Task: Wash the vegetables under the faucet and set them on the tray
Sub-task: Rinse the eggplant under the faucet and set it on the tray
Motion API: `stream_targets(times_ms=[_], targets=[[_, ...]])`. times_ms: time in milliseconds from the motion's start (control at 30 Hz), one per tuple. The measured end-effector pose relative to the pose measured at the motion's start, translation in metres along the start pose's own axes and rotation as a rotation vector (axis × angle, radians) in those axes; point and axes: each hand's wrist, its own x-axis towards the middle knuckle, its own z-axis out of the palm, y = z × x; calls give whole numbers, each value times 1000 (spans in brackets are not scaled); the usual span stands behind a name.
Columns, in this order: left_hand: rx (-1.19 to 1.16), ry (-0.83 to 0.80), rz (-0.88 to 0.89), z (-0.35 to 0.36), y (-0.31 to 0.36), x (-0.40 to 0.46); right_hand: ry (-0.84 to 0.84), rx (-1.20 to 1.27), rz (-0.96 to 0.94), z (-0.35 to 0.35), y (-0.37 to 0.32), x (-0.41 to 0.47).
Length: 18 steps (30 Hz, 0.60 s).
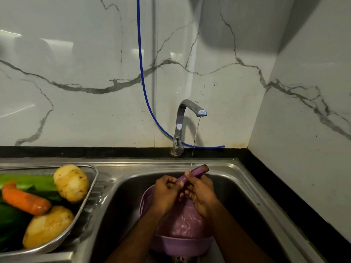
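Note:
A slim purple eggplant [197,171] is held over the sink, its far end under a thin stream from the chrome faucet [183,118]. My left hand [165,194] grips its near end. My right hand [201,190] wraps round its middle, thumb on top. Beneath the hands a purple plastic colander [182,242] sits in the sink basin [237,196]. On the drainboard to the left stands a metal mesh tray [93,179] holding two potatoes [71,183] [47,226], a carrot [25,201] and green vegetables [28,182].
A blue hose [144,88] hangs down the marble wall and runs behind the faucet along the black counter edge [266,168]. The wall turns a corner close on the right.

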Motion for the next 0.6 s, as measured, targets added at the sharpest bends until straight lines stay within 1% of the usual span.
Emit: stream_targets(times_ms=[100,200,267,367,400,433,467,533,600], targets=[[131,-22,44,-4,-2,-2,9,20,12,2,-1,0],[114,-67,64,-1,-2,-7,-21,38,30,6,0,-2],[107,-57,93,2,-1,-8,-30,-10,20,8,2,-4],[196,-59,183,1,1,-6,-29,-130,3,10,1,-5],[200,-79,184,0,2,-6,-16,-145,3,10,0,-4],[185,-104,148,0,2,-7,-6,-129,8,9,-2,-4],[119,-133,69,1,3,-8,0,-91,22,8,-4,-2],[-81,-193,-139,1,9,-11,0,-27,69,7,-7,-2],[-217,-250,-322,-1,10,-11,-7,-11,91,4,-6,-3]])
